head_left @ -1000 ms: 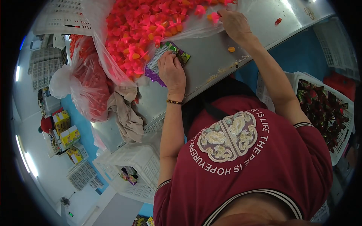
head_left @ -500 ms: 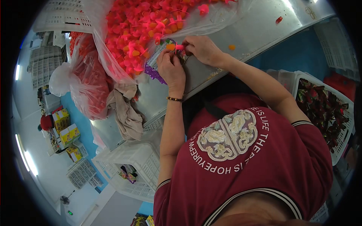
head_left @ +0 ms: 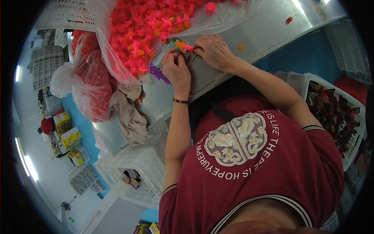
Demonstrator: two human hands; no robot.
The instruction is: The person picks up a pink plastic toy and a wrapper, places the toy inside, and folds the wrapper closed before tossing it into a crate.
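My left hand point(head_left: 177, 73), with a beaded bracelet at its wrist, is closed, its fingertips pinched at the edge of a printed packet point(head_left: 159, 61) with purple edges. Opposite it, my right hand point(head_left: 215, 51) has its thumb and fingers closed on a pink plastic candy piece point(head_left: 189, 47) with an orange tip. That tip lies over the packet's upper part. My fingers partly hide both things. Just beyond them spreads a big heap of similar pink and orange pieces point(head_left: 136, 35) on clear plastic.
The metal table point(head_left: 249, 33) bears a loose orange piece point(head_left: 240, 47), a small red piece point(head_left: 288, 20) and a beige cloth point(head_left: 130, 113). A tied bag of red pieces point(head_left: 91, 85) sits left. White crates stand below, one point(head_left: 150, 171) left and one of dark wrapped items point(head_left: 333, 113) right.
My right hand has shifted slightly right and down with the pink candy piece. My left hand stays nearly in place at the packet.
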